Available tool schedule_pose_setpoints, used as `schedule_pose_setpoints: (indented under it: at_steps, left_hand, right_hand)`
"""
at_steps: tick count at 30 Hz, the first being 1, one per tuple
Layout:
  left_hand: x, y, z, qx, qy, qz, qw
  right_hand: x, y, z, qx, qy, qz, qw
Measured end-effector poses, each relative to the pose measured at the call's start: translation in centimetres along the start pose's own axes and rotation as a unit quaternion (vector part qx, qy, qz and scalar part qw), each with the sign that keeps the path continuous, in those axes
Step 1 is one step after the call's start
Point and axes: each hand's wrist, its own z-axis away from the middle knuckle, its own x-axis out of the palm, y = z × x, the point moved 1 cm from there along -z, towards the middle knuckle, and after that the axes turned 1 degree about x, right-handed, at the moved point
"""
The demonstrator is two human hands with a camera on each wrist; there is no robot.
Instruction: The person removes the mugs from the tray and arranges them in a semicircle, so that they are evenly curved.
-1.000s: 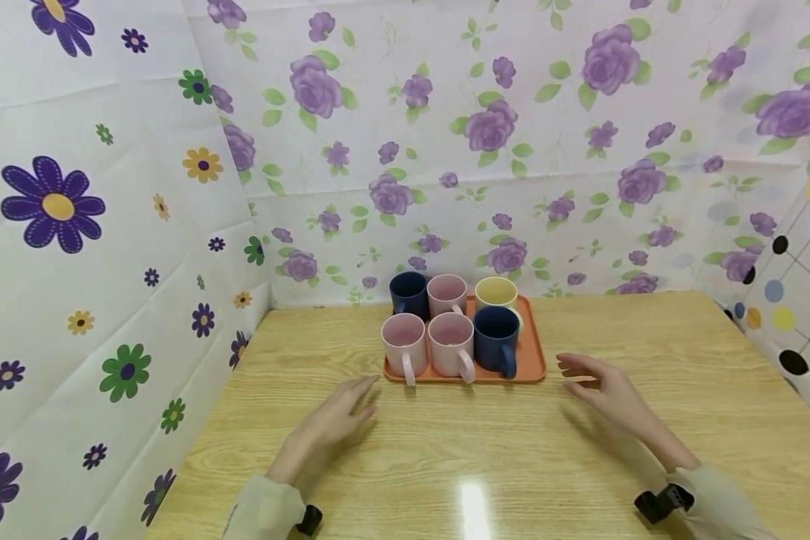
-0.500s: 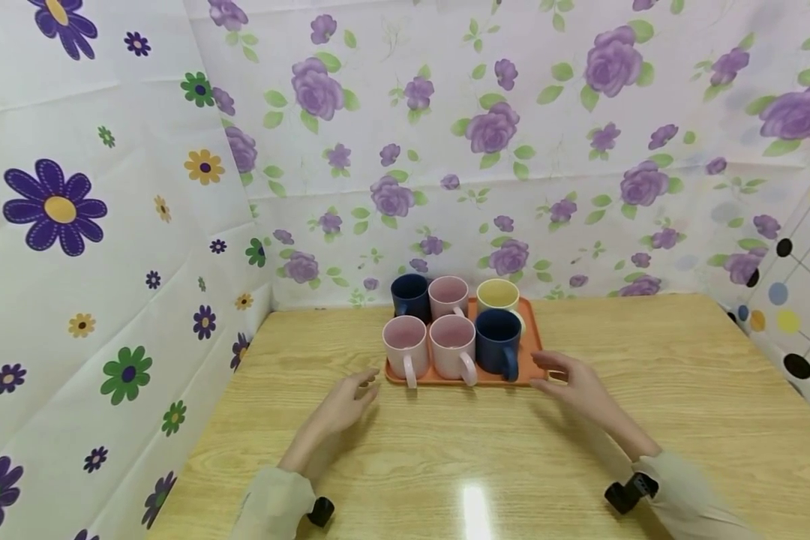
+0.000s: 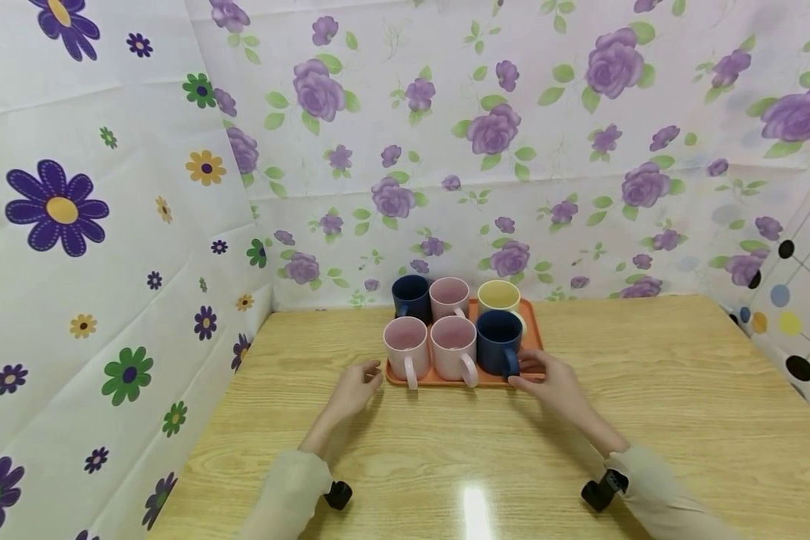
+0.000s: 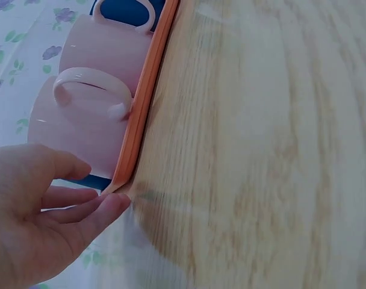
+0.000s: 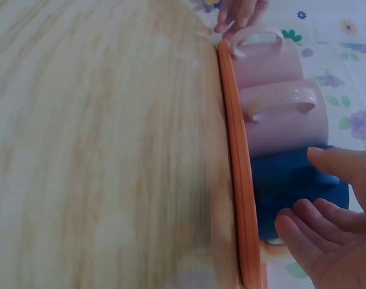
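Observation:
An orange tray [image 3: 532,330] bears several mugs. Its front row has a left pink mug [image 3: 406,346], a middle pink mug [image 3: 454,349] and a dark blue mug [image 3: 498,341], handles facing me. My left hand [image 3: 355,388] is at the tray's front left corner, thumb and fingers apart; whether the fingertips touch the rim [image 4: 124,158] I cannot tell. My right hand [image 3: 555,381] is by the blue mug's handle [image 3: 511,363]. In the right wrist view its thumb and fingers [image 5: 297,226] are spread before the blue mug [image 5: 285,186], with a gap between them.
Behind stand another dark blue mug [image 3: 412,294], a pink mug [image 3: 449,294] and a yellow mug [image 3: 499,294]. The tray lies near the back edge of the wooden table [image 3: 405,457], close to a flowered cloth [image 3: 405,150]. Another patterned cloth [image 3: 121,300] hangs at left.
My right hand has moved left from beyond the tray's right side to the front blue mug's handle. My left hand has moved slightly forward and right towards the tray's corner. The mugs stay put.

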Motion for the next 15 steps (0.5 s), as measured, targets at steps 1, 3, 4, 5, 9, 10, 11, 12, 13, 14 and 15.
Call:
schedule_pose_setpoints:
  at_steps: [1, 3, 4, 5, 9, 10, 11, 12, 13, 14, 15]
  left_hand:
    - [0.1, 0.0, -0.2, -0.001, 0.005, 0.002, 1.0000]
    - [0.4, -0.1, -0.5, -0.004, 0.014, 0.005, 0.9999]
    - [0.5, -0.2, -0.6, -0.007, 0.017, 0.006, 0.9998]
    - [0.7, -0.2, -0.8, -0.008, 0.021, 0.006, 0.9997]
    - [0.9, -0.4, -1.3, -0.017, 0.030, 0.009, 0.9993]
    - [0.9, -0.4, -1.4, -0.018, 0.032, 0.010, 0.9993]
    - [0.9, -0.4, -1.5, -0.016, 0.034, 0.008, 0.9992]
    - [1.0, -0.5, -1.6, -0.013, 0.037, 0.007, 0.9992]
    - [1.0, -0.5, -1.6, -0.008, 0.038, 0.005, 0.9992]
    - [1.0, -0.6, -1.7, -0.004, 0.038, 0.006, 0.9993]
    - [1.0, -0.6, -1.8, 0.003, 0.038, 0.005, 0.9993]
  right_hand:
    - [0.2, -0.1, -0.1, 0.001, 0.008, 0.004, 1.0000]
    - [0.7, -0.2, -0.1, -0.001, 0.025, 0.015, 0.9996]
    - [1.0, -0.3, -0.2, -0.004, 0.031, 0.023, 0.9992]
    - [1.2, -0.4, -0.2, -0.009, 0.036, 0.031, 0.9988]
    - [1.7, -0.6, -0.3, -0.030, 0.057, 0.049, 0.9967]
    - [1.7, -0.7, -0.3, -0.036, 0.062, 0.055, 0.9959]
    - [1.8, -0.7, -0.3, -0.040, 0.068, 0.060, 0.9951]
    - [1.8, -0.8, -0.3, -0.045, 0.073, 0.065, 0.9942]
    - [1.8, -0.9, -0.3, -0.049, 0.079, 0.071, 0.9931]
    - [1.8, -0.9, -0.3, -0.054, 0.084, 0.079, 0.9919]
    - [1.7, -0.9, -0.3, -0.058, 0.088, 0.086, 0.9907]
